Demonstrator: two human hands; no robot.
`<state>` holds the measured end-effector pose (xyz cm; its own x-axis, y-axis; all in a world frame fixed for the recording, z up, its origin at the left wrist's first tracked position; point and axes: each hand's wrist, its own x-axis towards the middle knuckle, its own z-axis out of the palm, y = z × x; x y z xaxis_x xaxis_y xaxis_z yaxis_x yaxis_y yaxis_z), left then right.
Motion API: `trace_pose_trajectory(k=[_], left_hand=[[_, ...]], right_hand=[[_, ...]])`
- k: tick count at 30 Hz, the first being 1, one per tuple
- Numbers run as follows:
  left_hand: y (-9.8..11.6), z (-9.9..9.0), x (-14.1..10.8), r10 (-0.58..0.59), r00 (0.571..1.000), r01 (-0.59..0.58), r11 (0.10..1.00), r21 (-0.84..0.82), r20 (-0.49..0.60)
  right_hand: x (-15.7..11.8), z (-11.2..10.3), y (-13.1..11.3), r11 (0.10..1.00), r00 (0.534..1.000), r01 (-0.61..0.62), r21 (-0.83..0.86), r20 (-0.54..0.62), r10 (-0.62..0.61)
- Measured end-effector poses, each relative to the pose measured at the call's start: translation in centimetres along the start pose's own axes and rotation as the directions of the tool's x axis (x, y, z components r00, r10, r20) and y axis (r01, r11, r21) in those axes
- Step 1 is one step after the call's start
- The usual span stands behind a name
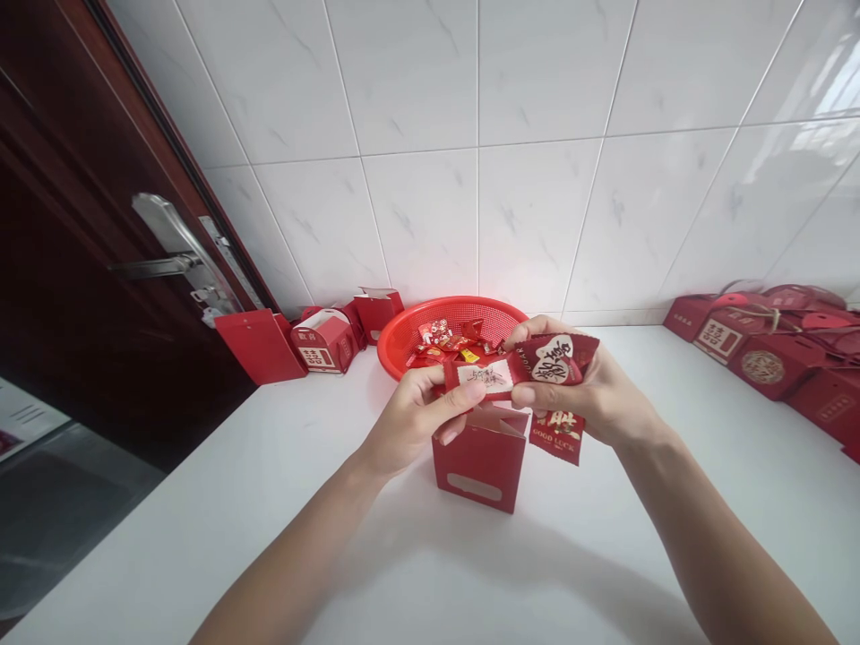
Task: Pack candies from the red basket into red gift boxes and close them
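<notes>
Room: one dark door point(67, 116) at ten o'clock, smooth white table point(269, 520), veined tiles point(417, 90) at twelve. Counted, left to right: one gabled red box point(323, 342), ten o'clock; my left hand point(405, 426), pinching one white-labelled packet point(498, 374); one perforated plastic basket point(390, 348) of wrapped sweets point(436, 333), twelve; one open card box point(478, 461), just below centre; my right hand point(597, 396), gripping at least two crimped packets point(554, 360) (one reads GOOD LUCK); several red boxes point(762, 365), three o'clock.

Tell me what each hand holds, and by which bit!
Left hand: white-labelled candy packet, thumb on its front. Right hand: SUGAR packet, thumb near its lower edge; GOOD LUCK packet, grip hidden.
</notes>
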<state>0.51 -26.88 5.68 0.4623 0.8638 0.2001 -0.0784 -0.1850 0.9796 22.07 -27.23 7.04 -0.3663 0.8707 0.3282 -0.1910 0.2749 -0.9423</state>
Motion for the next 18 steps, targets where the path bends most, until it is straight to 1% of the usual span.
trace_pose_trajectory(k=[4, 6, 12, 14, 18], left_hand=[[0.27, 0.17, 0.06, 0.002, 1.0, -0.002, 1.0, -0.027, -0.02], [0.39, 0.25, 0.07, 0.006, 0.999, -0.008, 0.999, -0.044, -0.043], [0.22, 0.21, 0.05, 0.028, 0.997, -0.033, 0.996, -0.079, -0.069], [0.06, 0.18, 0.07, 0.036, 0.996, -0.044, 0.995, -0.087, -0.084], [-0.16, 0.14, 0.1, 0.049, 0.992, -0.055, 0.997, -0.055, -0.116]], right_hand=[[0.11, 0.35, 0.02, 1.0, 0.999, 0.001, 0.02, -0.04, 0.0], [0.2, 0.42, 0.03, 1.0, 0.999, -0.009, 0.024, -0.041, 0.01], [0.18, 0.09, 0.21, 0.995, 0.994, -0.099, 0.004, 0.049, 0.098], [0.17, 0.04, 0.31, 0.994, 0.994, -0.104, 0.028, 0.038, 0.103], [0.29, 0.19, 0.35, 0.996, 0.997, -0.074, 0.046, -0.019, 0.075]])
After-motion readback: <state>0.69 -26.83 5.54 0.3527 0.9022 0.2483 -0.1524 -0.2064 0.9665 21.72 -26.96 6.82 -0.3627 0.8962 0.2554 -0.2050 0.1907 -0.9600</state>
